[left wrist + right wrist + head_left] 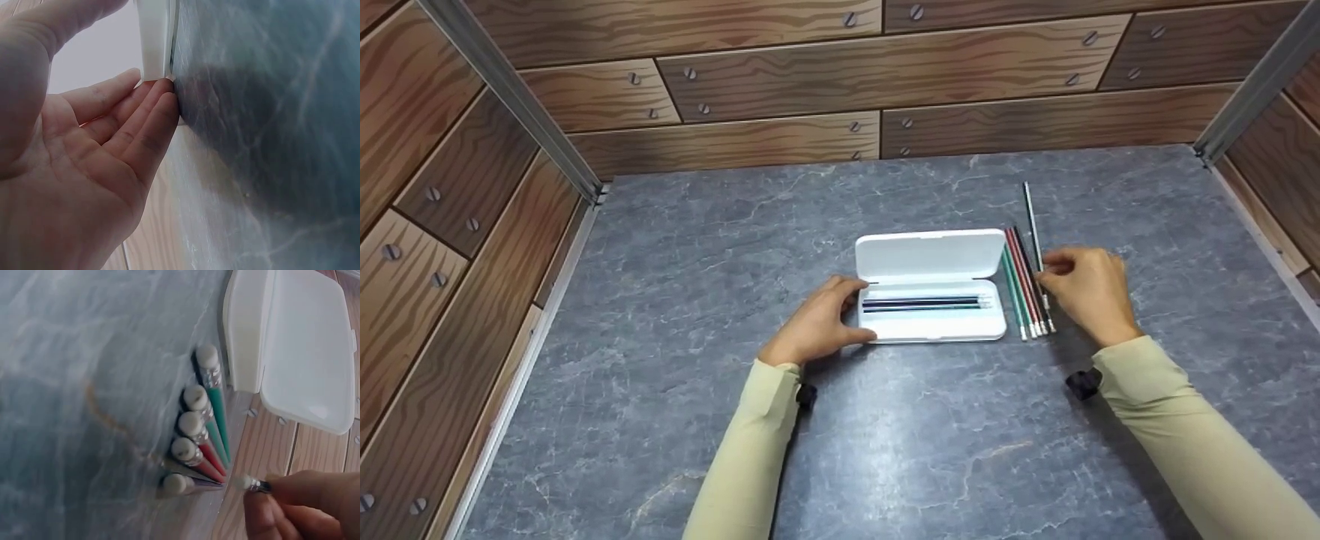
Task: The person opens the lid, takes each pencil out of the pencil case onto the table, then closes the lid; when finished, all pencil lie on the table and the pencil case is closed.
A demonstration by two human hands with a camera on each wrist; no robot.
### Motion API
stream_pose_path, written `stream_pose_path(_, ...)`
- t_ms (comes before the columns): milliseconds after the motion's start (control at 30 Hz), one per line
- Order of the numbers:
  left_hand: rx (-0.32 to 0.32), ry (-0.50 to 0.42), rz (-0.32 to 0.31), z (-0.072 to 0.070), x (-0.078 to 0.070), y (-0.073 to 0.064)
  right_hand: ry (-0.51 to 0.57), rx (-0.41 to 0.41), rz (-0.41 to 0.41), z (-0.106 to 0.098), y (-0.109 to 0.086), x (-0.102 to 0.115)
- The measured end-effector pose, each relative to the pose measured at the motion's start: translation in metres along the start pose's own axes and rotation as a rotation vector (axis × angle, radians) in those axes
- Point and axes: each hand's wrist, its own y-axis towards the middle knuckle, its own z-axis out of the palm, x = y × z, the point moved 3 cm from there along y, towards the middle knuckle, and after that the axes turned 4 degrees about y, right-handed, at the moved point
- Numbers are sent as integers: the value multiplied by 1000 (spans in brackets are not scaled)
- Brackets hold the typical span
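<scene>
A white pencil case [934, 328] lies open on the table, its lid [930, 255] raised at the back. Dark pencils [922, 302] lie lengthwise inside, erasers to the right. My left hand [825, 319] holds the case's left end, thumb at the front corner and fingers by the hinge side. In the left wrist view, fingertips [163, 93] touch the case's end. With thumb and forefinger, my right hand [1087, 289] pinches a dark pencil [1030, 214] near its white eraser, seen close up in the right wrist view.
Beside the case's right end, green pencils [218, 410], red pencils [209, 453] and a dark pencil [202, 485] lie in a row, erasers toward me. Wood-patterned walls [780, 82] and metal posts [514, 94] bound the grey marbled table [697, 225].
</scene>
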Motion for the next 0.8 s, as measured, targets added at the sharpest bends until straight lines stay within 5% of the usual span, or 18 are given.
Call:
stream_pose_path(467,17,-6,-9,0,0,-1,-91,255,106,-6,-1,-23)
stream_pose_path(800,22,-1,-9,1,0,-1,-94,294,126,-7,-2,-25)
